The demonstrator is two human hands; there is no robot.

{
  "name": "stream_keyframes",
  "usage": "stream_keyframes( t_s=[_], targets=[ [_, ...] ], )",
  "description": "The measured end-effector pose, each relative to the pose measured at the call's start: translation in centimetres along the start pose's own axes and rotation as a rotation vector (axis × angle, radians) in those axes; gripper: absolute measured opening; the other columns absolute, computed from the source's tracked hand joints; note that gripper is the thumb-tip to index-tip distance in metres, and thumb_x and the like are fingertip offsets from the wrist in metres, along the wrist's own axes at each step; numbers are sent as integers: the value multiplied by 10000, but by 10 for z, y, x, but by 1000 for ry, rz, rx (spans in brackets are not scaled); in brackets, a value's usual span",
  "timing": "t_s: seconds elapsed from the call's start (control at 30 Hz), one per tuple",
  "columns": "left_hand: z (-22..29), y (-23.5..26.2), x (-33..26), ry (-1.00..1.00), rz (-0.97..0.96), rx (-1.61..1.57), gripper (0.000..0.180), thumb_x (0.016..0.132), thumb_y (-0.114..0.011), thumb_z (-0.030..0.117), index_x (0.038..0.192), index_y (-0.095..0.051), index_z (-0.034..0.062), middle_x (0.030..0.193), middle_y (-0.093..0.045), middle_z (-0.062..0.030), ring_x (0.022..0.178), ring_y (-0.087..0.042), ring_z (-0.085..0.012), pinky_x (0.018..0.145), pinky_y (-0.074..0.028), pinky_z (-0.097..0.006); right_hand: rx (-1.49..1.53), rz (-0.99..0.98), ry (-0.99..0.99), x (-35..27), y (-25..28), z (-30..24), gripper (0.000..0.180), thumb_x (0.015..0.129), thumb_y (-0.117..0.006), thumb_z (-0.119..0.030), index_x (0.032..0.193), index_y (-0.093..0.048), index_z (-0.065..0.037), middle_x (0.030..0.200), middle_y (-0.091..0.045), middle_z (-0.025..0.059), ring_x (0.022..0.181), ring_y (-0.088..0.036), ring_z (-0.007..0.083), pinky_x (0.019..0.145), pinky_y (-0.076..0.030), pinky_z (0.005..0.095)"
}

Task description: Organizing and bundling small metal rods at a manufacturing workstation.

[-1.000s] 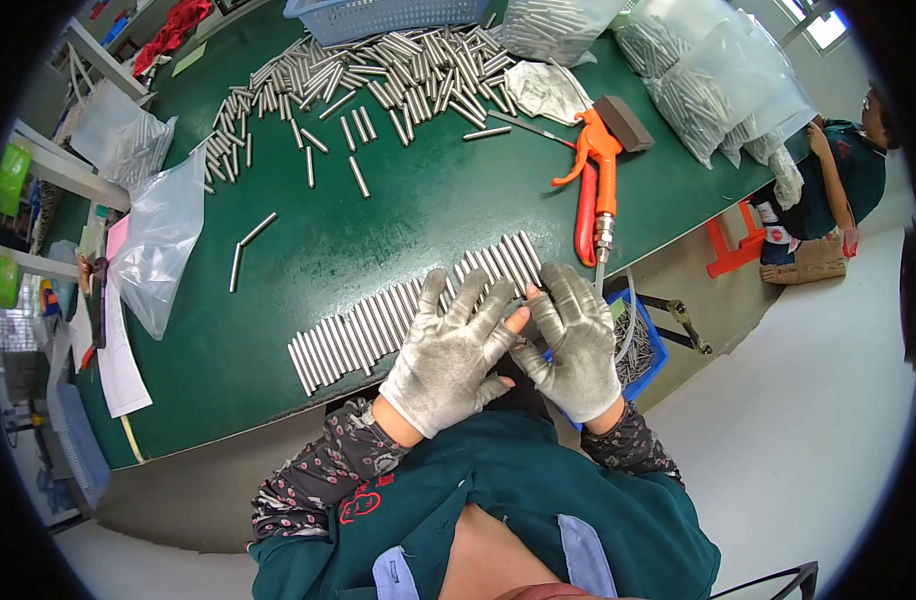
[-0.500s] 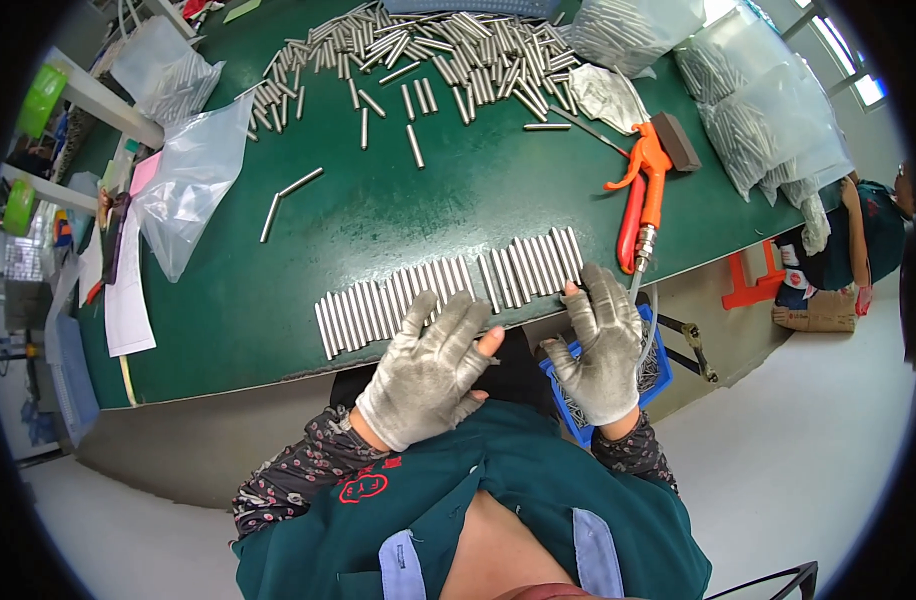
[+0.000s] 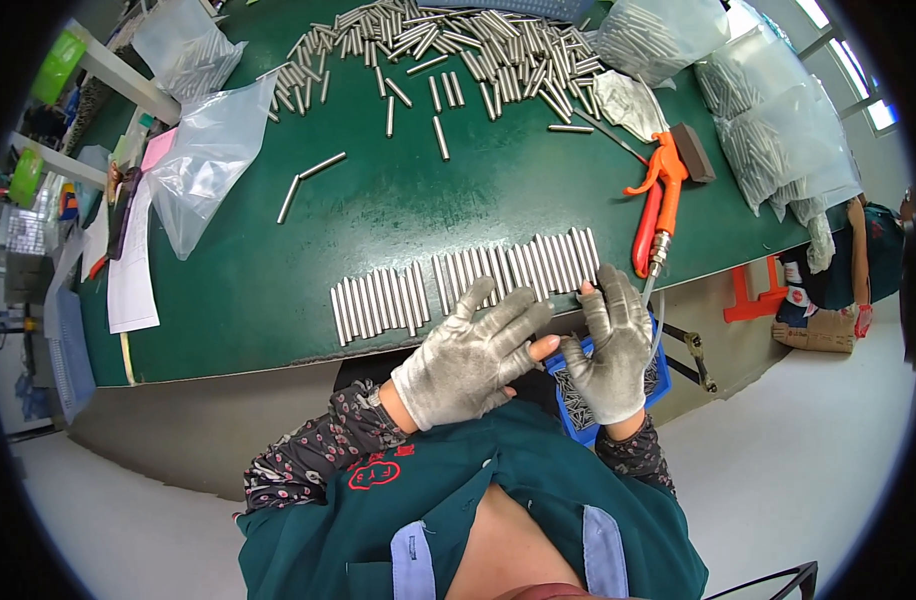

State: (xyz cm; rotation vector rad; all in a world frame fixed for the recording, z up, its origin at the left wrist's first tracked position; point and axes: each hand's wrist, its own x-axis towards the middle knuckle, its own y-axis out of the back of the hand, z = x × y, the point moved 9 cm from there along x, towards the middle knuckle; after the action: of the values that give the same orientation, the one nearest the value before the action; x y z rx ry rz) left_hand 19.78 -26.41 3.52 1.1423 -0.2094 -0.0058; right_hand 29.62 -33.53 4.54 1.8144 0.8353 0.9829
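A row of steel pins (image 3: 378,302) lies side by side near the front edge of the green table, with a narrow gap left of its middle. My left hand (image 3: 473,355), in a grey-stained white glove with thumb tip bare, is open, its fingers stretched onto the near ends of the pins right of the gap. At the row's right end, my right hand (image 3: 610,350), in a similar glove, is open with its fingertips beside the last pins (image 3: 581,258). Neither hand grips anything. My fingers partly cover the pins' lower ends.
A large pile of loose pins (image 3: 508,55) covers the back of the table (image 3: 378,210). An orange air blow gun (image 3: 666,165) lies at right, near bags of pins (image 3: 768,130). A blue bin (image 3: 583,432) sits below the edge. An empty-looking plastic bag (image 3: 206,165) lies left.
My left hand has moved right along the row. The pins beneath it have joined the right-hand group, and the gap now sits farther left. My right hand stays at the right end.
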Motion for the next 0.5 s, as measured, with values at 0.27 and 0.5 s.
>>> stream_keyframes(
  t_s=[0.27, 0.5],
  targets=[
    [-5, 28, -46, -8, 200, 96, 733, 725, -651, 284, 1374, -341, 144, 1243, -517, -119, 1172, -502, -299, 1041, -301, -545, -23, -20, 10, 0, -1, 0, 565, 786, -639, -344, 1250, -523, -44, 1322, -467, 213, 1206, -450, 392, 1009, -335, 485],
    [-32, 29, -84, 323, 155, 218, 808, 641, -725, 370, 1343, -393, 143, 1306, -473, -127, 1240, -433, -317, 1085, -222, -551, -59, -30, 20, 1, -5, 1, 577, 807, -620, -374, 1277, -498, -64, 1329, -459, 207, 1214, -444, 385, 1001, -335, 482]
  ],
)
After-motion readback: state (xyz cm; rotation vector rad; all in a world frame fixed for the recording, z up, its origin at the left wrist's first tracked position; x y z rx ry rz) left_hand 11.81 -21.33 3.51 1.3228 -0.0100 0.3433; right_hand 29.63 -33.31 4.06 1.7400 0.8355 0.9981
